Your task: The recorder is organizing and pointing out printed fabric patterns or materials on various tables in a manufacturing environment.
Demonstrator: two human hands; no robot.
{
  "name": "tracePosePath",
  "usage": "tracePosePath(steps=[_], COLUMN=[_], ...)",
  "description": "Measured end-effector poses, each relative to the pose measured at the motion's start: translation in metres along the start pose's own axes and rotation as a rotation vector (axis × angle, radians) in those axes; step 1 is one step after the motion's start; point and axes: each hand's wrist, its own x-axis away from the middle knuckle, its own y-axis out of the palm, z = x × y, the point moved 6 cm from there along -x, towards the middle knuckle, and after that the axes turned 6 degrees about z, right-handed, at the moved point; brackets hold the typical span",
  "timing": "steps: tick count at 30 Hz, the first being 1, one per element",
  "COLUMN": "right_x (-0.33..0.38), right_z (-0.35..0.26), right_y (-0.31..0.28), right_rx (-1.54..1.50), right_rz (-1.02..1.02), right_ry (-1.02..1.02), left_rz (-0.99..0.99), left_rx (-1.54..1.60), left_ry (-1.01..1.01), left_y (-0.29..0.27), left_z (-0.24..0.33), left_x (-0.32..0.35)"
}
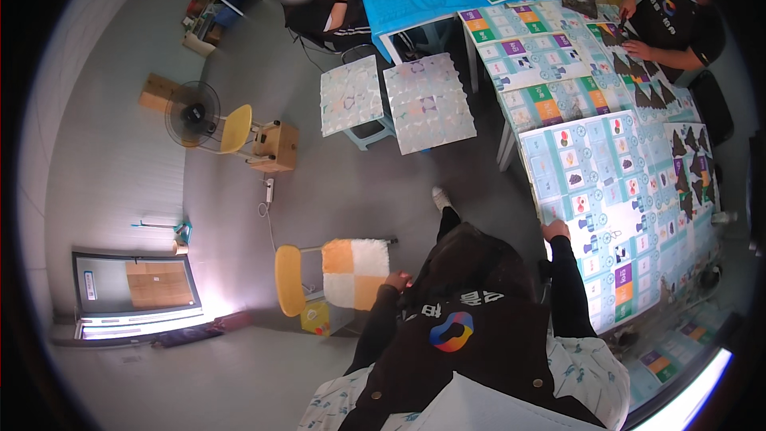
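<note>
Grey floor spreads to my left, and along my right runs the long table (527, 161) papered edge to edge with pale blue printed sheets (606, 191), laid flat to be worked over. My right hand (555, 230) rests, fingers loosely apart, on the sheet's near edge, steadying me. My left hand (396, 280) touches the orange-and-white cushioned chair (351, 273), gripping nothing.

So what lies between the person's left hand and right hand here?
In the head view, the person's own dark-clothed body fills the stretch between the left hand, by the orange-and-white chair cushion, and the right hand.
</note>
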Motion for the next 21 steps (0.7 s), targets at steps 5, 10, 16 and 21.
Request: tracePosePath(steps=[5,10,16,21], right_x=[0.0,0.003,0.005,0.001], right_z=[-0.004,-0.007,-0.007,-0.019], right_y=[-0.004,-0.005,-0.006,-0.003], right_rx=[0.012,0.032,0.027,0.139], right_rz=[0.016,-0.017,-0.007,-0.183], right_ry=[-0.003,0.011,0.013,-0.092], left_rz=[-0.061,-0.127,-0.145,-0.093], left_rx=[0.187,0.382,0.291,0.188], left_ry=[-0.101,-0.228,-0.088,-0.126], left_y=[0.023,0.035,0.04,0.033], left_z=[-0.067,-0.092,-0.1,-0.076], left_x=[-0.025,-0.036,-0.056,-0.05])
